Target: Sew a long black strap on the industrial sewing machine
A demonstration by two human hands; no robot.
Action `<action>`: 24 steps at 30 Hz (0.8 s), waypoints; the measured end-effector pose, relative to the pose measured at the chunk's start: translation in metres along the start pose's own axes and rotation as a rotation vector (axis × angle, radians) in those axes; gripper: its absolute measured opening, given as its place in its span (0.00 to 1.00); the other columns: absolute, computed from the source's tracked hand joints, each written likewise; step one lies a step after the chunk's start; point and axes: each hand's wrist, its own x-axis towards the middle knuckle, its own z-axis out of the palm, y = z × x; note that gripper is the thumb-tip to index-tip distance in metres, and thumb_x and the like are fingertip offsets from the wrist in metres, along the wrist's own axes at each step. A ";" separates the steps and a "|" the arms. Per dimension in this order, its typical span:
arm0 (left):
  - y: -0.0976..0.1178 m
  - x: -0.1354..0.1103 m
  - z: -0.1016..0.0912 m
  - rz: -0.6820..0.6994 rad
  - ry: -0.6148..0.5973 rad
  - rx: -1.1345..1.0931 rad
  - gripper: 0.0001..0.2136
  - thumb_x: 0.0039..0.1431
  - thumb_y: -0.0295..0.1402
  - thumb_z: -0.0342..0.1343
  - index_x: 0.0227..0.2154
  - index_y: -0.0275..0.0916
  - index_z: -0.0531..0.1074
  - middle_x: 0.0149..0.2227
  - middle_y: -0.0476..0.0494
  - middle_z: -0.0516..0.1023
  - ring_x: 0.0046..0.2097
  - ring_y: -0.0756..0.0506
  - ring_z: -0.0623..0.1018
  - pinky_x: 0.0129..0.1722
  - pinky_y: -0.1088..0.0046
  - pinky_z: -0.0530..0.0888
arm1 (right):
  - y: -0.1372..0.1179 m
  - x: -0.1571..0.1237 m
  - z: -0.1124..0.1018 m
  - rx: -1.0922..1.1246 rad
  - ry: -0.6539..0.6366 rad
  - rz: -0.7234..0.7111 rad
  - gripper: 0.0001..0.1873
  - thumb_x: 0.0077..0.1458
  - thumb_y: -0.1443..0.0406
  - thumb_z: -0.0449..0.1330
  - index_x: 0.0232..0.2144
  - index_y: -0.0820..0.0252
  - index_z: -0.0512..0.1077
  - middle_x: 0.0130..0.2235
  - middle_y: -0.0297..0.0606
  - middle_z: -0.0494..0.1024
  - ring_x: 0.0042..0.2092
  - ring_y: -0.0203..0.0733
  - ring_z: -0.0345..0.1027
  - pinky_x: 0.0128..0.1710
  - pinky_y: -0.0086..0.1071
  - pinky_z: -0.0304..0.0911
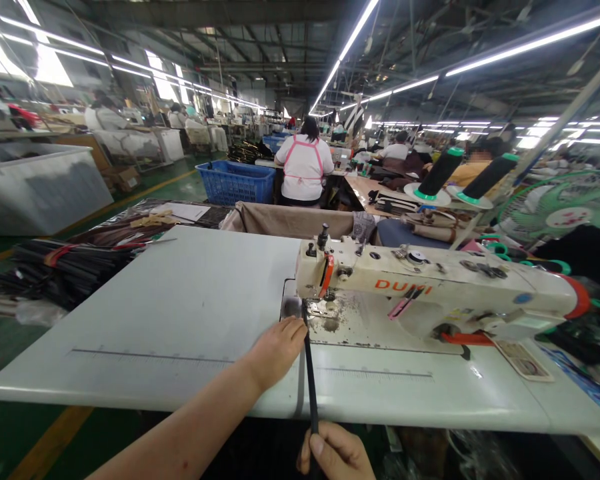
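Observation:
A narrow black strap [311, 380] runs from under the needle area of a white sewing machine [360, 273] down over the table's front edge. Close to the presser foot, my left hand [283, 343] lies low over the table, its fingers together and bent against the strap's left side; the fingertips are partly hidden. Below the table edge, my right hand [337, 453] pinches the strap between thumb and fingers. Between both hands the strap looks fairly straight. Its lower end is hidden beneath my right hand.
The white sewing table [180, 300] has a printed ruler along its front. At left lie bundled black strips [70, 270]. Behind stand a fabric-lined bin [290, 219], a blue basket [237, 183] and a seated person [303, 167]. Black thread cones [443, 175] and a green fan [570, 210] are at right.

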 end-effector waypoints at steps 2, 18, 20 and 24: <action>0.000 0.000 0.000 -0.003 0.006 -0.012 0.08 0.70 0.22 0.51 0.47 0.32 0.74 0.50 0.37 0.80 0.53 0.40 0.80 0.65 0.61 0.74 | 0.003 0.001 0.000 0.008 -0.002 -0.020 0.28 0.53 0.40 0.67 0.25 0.59 0.78 0.25 0.35 0.74 0.30 0.39 0.62 0.34 0.34 0.55; -0.001 0.001 -0.004 -0.014 -0.096 -0.061 0.08 0.71 0.23 0.50 0.45 0.33 0.73 0.51 0.34 0.79 0.56 0.38 0.78 0.60 0.59 0.77 | -0.024 0.024 0.010 -0.084 0.220 0.076 0.24 0.54 0.47 0.69 0.42 0.60 0.79 0.30 0.35 0.76 0.34 0.44 0.67 0.40 0.36 0.61; -0.001 0.001 -0.003 -0.020 -0.115 -0.062 0.08 0.71 0.23 0.49 0.45 0.34 0.73 0.51 0.34 0.79 0.57 0.38 0.78 0.60 0.58 0.77 | -0.029 0.029 0.012 -0.103 0.238 0.060 0.23 0.53 0.48 0.69 0.40 0.60 0.77 0.26 0.31 0.73 0.31 0.41 0.64 0.36 0.35 0.59; -0.002 -0.001 0.000 -0.016 -0.095 -0.045 0.07 0.71 0.25 0.49 0.45 0.34 0.73 0.52 0.35 0.78 0.57 0.38 0.78 0.62 0.58 0.76 | -0.037 0.038 0.015 -0.301 0.318 0.014 0.14 0.56 0.53 0.66 0.34 0.58 0.78 0.27 0.32 0.73 0.32 0.42 0.65 0.37 0.36 0.59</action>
